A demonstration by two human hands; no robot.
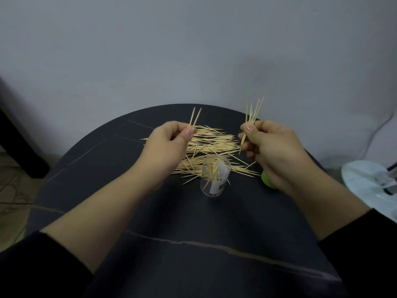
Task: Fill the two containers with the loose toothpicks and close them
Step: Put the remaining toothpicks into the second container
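Toothpicks [214, 139] pale, thin, pointed, heaped; left hand [165, 145] pinches pair [195, 117], right hand [272, 147] pinches bundle [254, 110]; clear container [214, 181] part-filled.

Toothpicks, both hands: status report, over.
Left hand pinches two toothpicks, right hand grips a small bunch. Clear container upright, open, partly filled; loose pile behind it. Green item half hidden under right wrist.

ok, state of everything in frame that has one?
left hand: pinches two toothpicks, tips up
right hand: grips a small bunch, tips up
container: upright, lid off, partly filled
pile: loose on the table, behind the container
green thing: mostly hidden behind the right wrist, cannot tell open or closed
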